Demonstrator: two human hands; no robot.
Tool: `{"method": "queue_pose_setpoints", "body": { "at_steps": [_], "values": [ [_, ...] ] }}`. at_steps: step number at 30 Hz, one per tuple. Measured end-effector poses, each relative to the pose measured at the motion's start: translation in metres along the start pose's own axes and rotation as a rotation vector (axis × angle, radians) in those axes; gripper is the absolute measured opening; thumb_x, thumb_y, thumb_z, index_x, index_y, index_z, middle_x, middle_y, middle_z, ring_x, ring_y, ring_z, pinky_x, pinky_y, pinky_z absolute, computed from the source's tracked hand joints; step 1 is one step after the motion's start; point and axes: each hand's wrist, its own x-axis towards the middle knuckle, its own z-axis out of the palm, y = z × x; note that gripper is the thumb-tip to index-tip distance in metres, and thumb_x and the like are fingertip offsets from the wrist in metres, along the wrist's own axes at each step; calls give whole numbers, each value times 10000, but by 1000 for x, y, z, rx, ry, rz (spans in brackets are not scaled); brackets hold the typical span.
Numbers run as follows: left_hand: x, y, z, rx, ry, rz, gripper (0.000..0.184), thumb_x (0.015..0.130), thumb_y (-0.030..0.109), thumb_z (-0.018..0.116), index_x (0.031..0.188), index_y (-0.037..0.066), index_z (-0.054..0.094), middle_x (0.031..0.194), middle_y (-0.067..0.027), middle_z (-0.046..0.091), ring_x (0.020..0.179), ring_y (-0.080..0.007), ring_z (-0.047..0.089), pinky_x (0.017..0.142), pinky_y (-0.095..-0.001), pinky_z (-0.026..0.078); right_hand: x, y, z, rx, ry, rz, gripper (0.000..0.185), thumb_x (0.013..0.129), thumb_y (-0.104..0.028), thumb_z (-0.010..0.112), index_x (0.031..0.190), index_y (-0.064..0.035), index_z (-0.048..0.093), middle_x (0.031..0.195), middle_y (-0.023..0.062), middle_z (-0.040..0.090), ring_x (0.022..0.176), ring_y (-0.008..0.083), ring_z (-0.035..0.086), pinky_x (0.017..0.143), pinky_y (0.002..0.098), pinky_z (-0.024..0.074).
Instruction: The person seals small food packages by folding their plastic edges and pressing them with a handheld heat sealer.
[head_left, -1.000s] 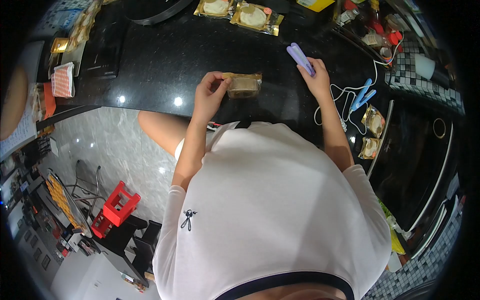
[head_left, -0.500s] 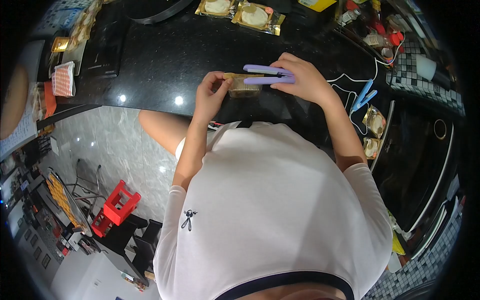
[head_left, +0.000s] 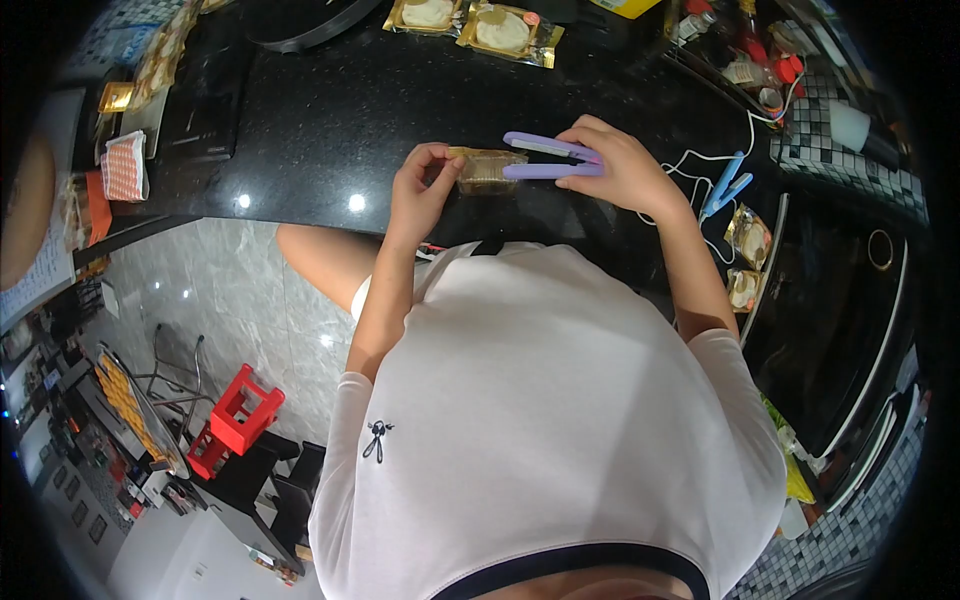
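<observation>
My left hand (head_left: 428, 185) pinches the left end of a small see-through pouch (head_left: 490, 172) with a gold edge, held just over the black counter. My right hand (head_left: 628, 168) grips a purple mini hair straightener (head_left: 553, 171) from the right. Its two arms are spread apart and point left. The lower arm's tip reaches the pouch's right side; whether it touches cannot be made out. What lies inside the pouch is hard to tell.
Gold packets with round pale contents (head_left: 503, 32) lie at the counter's far side. On the right are a blue straightener (head_left: 727, 187) with a white cord, more packets (head_left: 748, 238) and a rack of bottles (head_left: 755, 70). A black pan (head_left: 310, 30) sits at the back left.
My right hand has drawn the purple straightener a little to the right along the pouch, and its arms have spread wider. My left hand keeps its pinch.
</observation>
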Motion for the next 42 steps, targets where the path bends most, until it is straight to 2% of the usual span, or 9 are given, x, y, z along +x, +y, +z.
{"method": "queue_pose_setpoints", "body": {
  "at_steps": [3, 12, 15, 18, 21, 30, 36, 39, 42],
  "values": [
    [-1, 1, 2, -45, -2, 2, 143, 867, 97, 645, 944, -20, 612, 960, -24, 571, 823, -78, 566, 748, -211, 449, 6, -3, 5, 46, 53, -70, 430, 698, -187, 738, 1066, -16, 594, 989, 96, 575, 904, 286, 600, 779, 338, 480],
    [-2, 3, 3, -38, 10, -24, 132, 872, 85, 639, 954, -16, 613, 939, -21, 588, 850, -81, 572, 777, -215, 452, 21, -12, 18, 32, 80, -81, 286, 728, -228, 705, 942, -49, 647, 902, 75, 608, 822, 294, 611, 712, 377, 488],
    [-2, 5, 3, -60, 17, -19, 127, 878, 85, 632, 956, -15, 614, 949, -26, 595, 855, -81, 572, 780, -215, 451, 19, -11, 20, 20, 112, -86, 270, 737, -186, 704, 953, -38, 639, 874, 85, 597, 796, 278, 611, 696, 345, 486],
    [-1, 2, 1, -59, 20, -14, 118, 884, 86, 626, 955, -8, 617, 944, -24, 607, 853, -78, 570, 774, -212, 448, 18, -11, 22, 7, 115, -84, 267, 741, -187, 702, 954, -37, 640, 875, 87, 597, 791, 278, 611, 687, 342, 486],
    [-1, 1, 1, -66, 23, -17, 116, 887, 88, 623, 959, -3, 618, 930, -13, 615, 844, -69, 563, 767, -206, 443, 17, -11, 22, 15, 100, -52, 281, 748, -249, 695, 942, -50, 656, 895, 82, 608, 811, 299, 611, 705, 380, 487],
    [-5, 12, 3, -26, 29, -4, 122, 888, 99, 623, 967, 6, 621, 893, -3, 630, 833, -56, 561, 757, -203, 443, 5, 7, 3, 45, -42, -26, 440, 709, -269, 746, 1044, -18, 611, 976, 113, 585, 889, 303, 607, 767, 351, 482],
    [-5, 15, 5, -83, 30, -27, 124, 893, 99, 617, 980, 10, 620, 900, -4, 642, 834, -53, 562, 750, -202, 447, 5, 0, 2, 90, 9, -44, 345, 726, -227, 730, 999, -39, 631, 939, 104, 593, 861, 289, 603, 763, 355, 467],
    [-6, 14, 4, -107, 27, -34, 129, 895, 102, 617, 984, 8, 618, 902, -1, 643, 831, -54, 564, 751, -201, 447, 7, -1, 2, -31, 9, -64, 295, 741, -221, 718, 973, -56, 641, 919, 92, 596, 828, 273, 597, 755, 360, 446],
    [-6, 15, 4, -90, 26, -43, 131, 895, 103, 619, 986, 8, 617, 902, 0, 643, 828, -57, 565, 753, -200, 448, 5, -5, 0, -72, 15, -93, 326, 729, -198, 730, 993, -33, 635, 902, 88, 582, 827, 252, 574, 745, 333, 416]
  ]
}}
